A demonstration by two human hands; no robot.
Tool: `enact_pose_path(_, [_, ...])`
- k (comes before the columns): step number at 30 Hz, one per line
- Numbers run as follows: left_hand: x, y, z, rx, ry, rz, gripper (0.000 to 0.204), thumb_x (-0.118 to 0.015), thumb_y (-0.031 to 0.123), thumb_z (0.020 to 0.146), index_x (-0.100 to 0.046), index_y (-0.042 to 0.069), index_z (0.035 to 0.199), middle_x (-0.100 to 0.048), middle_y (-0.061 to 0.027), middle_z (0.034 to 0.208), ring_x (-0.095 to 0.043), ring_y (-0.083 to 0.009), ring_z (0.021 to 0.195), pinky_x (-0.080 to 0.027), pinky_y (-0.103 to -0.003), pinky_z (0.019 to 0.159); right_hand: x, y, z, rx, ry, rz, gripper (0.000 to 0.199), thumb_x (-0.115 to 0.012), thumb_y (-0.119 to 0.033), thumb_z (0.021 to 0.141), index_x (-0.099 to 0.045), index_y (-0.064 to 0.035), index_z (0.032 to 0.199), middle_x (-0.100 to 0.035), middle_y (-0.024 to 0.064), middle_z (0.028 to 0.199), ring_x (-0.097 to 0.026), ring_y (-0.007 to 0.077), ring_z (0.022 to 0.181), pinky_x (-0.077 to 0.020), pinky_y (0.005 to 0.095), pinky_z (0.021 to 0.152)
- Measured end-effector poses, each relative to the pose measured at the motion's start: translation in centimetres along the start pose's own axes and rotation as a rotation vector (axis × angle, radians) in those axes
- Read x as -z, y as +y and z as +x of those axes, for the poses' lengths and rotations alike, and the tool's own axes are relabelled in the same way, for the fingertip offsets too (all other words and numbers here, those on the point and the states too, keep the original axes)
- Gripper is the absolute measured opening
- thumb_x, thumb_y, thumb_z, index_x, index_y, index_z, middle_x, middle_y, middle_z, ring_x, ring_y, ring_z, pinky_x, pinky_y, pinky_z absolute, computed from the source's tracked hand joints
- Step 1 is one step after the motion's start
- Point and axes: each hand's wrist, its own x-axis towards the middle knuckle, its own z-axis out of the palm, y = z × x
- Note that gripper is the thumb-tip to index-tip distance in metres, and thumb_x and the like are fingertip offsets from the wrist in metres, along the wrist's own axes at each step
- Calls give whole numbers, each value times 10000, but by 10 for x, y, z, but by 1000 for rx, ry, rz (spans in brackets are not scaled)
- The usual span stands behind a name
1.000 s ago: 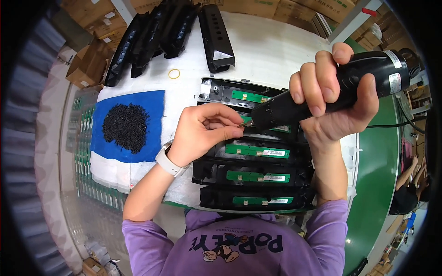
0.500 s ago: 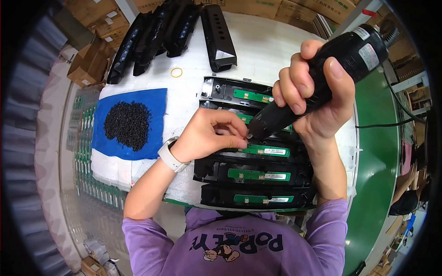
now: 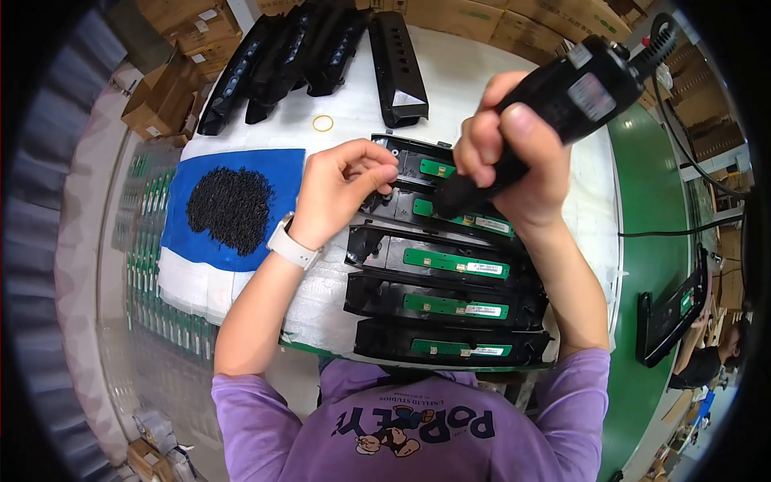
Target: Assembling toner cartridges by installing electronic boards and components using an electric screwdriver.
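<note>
Here, driver tip [image 3: 446, 201] unclear, perhaps touching board [image 3: 423, 208].

Purple shirt [image 3: 321, 450], elbow-length sleeves [image 3: 250, 414], cartoon print [image 3: 387, 439]; white wristband [image 3: 292, 247].

We take this place for a workshop where electronics are assembled; on a white table [image 3: 482, 80] we see black cases [image 3: 371, 299] laid in a row, each with a green board [image 3: 455, 307] inside; a corded power tool [image 3: 554, 96] is held over them; near these we find a heap of small black parts [image 3: 231, 210] on a blue cloth [image 3: 289, 169]; cartons [image 3: 538, 40] stand behind; at the far right, beyond a long green surface [image 3: 654, 181], we notice another person [image 3: 700, 366].
</note>
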Motion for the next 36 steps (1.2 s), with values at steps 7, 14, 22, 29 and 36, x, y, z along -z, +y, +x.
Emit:
enact_pose_path(7, [-7, 1, -2, -10, 10, -103, 133, -536, 96, 899, -614, -10, 911, -587, -15, 645, -548, -58, 576, -456, -191, 551, -11, 16, -1, 51, -53, -157, 338, -616, -233, 770, -443, -12, 959, -439, 39, 534, -405, 129, 399, -358, 263, 417])
enact_pose_path(14, [-10, 2, -3, -10, -26, -64, 166, -504, 138, 921, -597, 8, 877, -541, -10, 589, -510, -62, 520, -439, -209, 497, -11, 17, 0, 53, -59, -135, 333, -614, -223, 773, -444, -11, 964, -437, 40, 532, -402, 127, 395, -351, 256, 408])
enact_pose_path(22, [-13, -1, -5, 42, -81, -38, 195, -484, 163, 936, -583, 11, 863, -519, -3, 574, -492, -64, 503, -418, -209, 481, -14, 21, 6, 21, -74, -133, 264, -623, -187, 773, -459, -7, 875, -468, 51, 545, -438, 125, 407, -365, 244, 405])
enact_pose_path(29, [-7, -2, -2, 66, -110, -127, 226, -447, 175, 952, -569, 5, 865, -499, -4, 588, -472, -73, 504, -401, -209, 487, -23, 21, 4, 4, -172, -72, 210, -642, -118, 766, -467, -17, 827, -498, 47, 572, -450, 91, 420, -374, 221, 403])
enact_pose_path(36, [-6, -4, -4, 82, -103, -166, 219, -447, 166, 950, -568, 10, 857, -510, 0, 601, -482, -73, 511, -400, -209, 486, -25, 20, -3, 72, -227, -120, 199, -665, -75, 736, -501, -12, 830, -526, 31, 603, -467, 60, 452, -376, 195, 417])
